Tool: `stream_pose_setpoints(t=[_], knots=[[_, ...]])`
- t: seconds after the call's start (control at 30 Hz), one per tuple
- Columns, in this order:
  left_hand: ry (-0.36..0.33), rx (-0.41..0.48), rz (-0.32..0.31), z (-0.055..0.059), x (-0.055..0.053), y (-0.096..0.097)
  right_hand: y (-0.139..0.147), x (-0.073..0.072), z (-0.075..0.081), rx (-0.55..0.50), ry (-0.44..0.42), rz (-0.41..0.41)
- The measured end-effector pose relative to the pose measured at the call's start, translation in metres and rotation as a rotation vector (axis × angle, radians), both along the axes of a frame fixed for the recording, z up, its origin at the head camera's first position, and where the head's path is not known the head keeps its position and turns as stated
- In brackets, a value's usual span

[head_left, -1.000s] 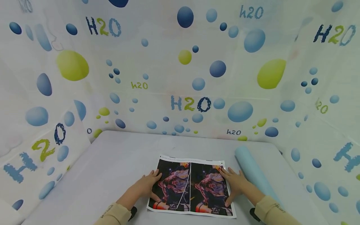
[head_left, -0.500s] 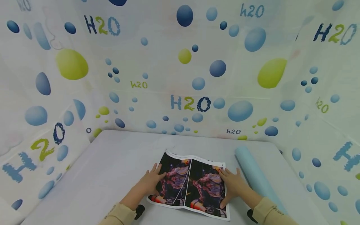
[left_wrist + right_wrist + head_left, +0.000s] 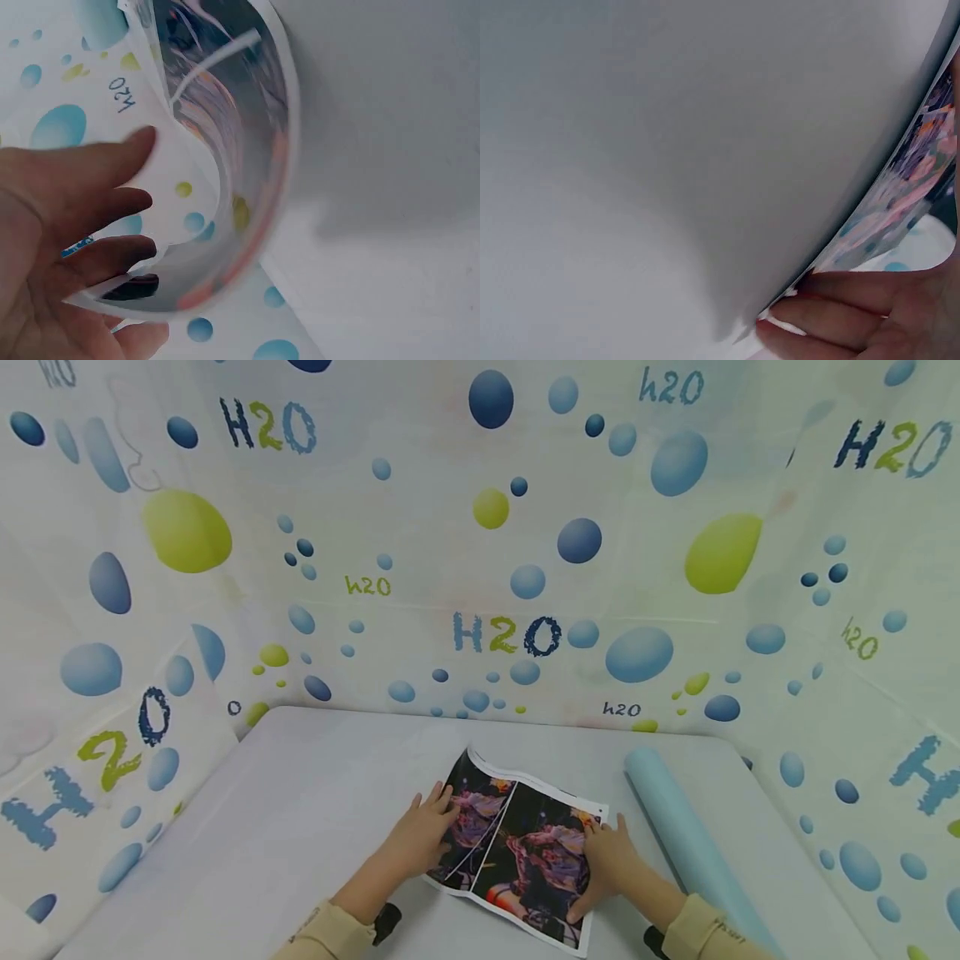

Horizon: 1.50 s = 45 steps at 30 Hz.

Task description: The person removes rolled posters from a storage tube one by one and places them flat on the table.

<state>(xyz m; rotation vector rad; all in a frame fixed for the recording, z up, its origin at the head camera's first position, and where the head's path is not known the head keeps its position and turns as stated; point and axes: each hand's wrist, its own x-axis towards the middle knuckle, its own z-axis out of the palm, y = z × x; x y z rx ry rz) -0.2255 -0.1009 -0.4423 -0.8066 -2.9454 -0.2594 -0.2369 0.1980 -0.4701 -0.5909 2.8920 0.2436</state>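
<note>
A printed sheet (image 3: 528, 852) with two dark, colourful pictures side by side lies askew near the table's front, its left part bowed upward. My left hand (image 3: 422, 837) touches its left edge with the fingers stretched out. In the left wrist view the sheet (image 3: 262, 180) curves up beside the spread thumb and fingers of my left hand (image 3: 82, 225). On the right edge rests my right hand (image 3: 611, 864), thumb spread low and fingers reaching toward the upper corner. The right wrist view has the fingers of my right hand (image 3: 862, 319) at the sheet's edge.
A light blue roll (image 3: 693, 843) lies lengthwise on the white table (image 3: 315, 793), right of the sheet and close to my right forearm. Walls printed with bubbles and H2O lettering (image 3: 507, 635) enclose the back and both sides.
My left hand has moved right, pushing the sheet's left edge inward. The sheet has gone from nearly flat to bowed and turned clockwise. My right hand has shifted slightly left and down.
</note>
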Motion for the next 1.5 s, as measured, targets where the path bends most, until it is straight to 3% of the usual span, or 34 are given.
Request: stream_pose_setpoints(t=[0.23,0.3,0.57,0.9,1.13,1.33,1.5], knots=[[0.106,-0.04,-0.043,0.004,0.013,0.017,-0.016,0.011,0.0,-0.017,0.042,-0.053],[0.109,-0.047,-0.052,0.005,0.017,0.022,-0.023,0.014,0.0,-0.016,0.053,-0.076],[-0.171,0.048,-0.014,0.0,0.028,0.037,-0.047,0.021,-0.004,0.026,0.09,-0.174],[-0.341,0.072,-0.014,-0.012,0.027,0.032,-0.086,0.036,-0.001,0.058,0.036,-0.352],[-0.347,0.027,0.003,-0.014,0.022,0.03,-0.101,0.046,0.001,0.186,0.055,-0.324],[-0.338,0.013,0.021,-0.013,0.021,0.031,-0.106,0.053,0.002,0.194,0.051,-0.287],[-0.353,-0.07,0.041,-0.014,0.019,0.031,-0.111,0.064,0.005,0.231,0.068,-0.209]])
